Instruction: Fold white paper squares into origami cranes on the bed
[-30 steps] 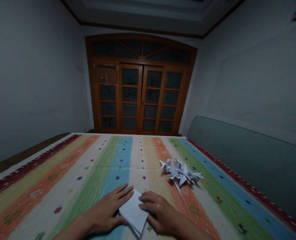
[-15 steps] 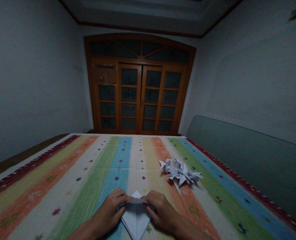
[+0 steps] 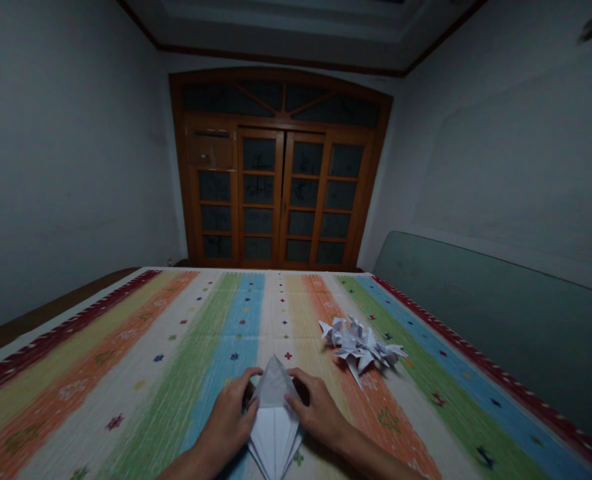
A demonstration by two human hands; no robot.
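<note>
A folded white paper (image 3: 275, 420) lies on the striped mat (image 3: 126, 373) near the front edge, its upper flap raised into a point. My left hand (image 3: 229, 423) pinches the paper's left side with thumb and fingers closed. My right hand (image 3: 317, 413) pinches the right side the same way. Both hands meet at the flap's base. Beyond my right hand lies a small heap of finished white paper figures (image 3: 359, 345) with pointed wings.
The colourful striped mat covers a wide bed-like surface. A grey-green padded board (image 3: 501, 320) runs along its right side against the wall. A wooden glazed double door (image 3: 281, 200) stands at the far end. The room is dim.
The paper lay flat under my spread fingers; both hands have closed on it and lifted its top flap up into a peak, reshaping it into a narrower kite form.
</note>
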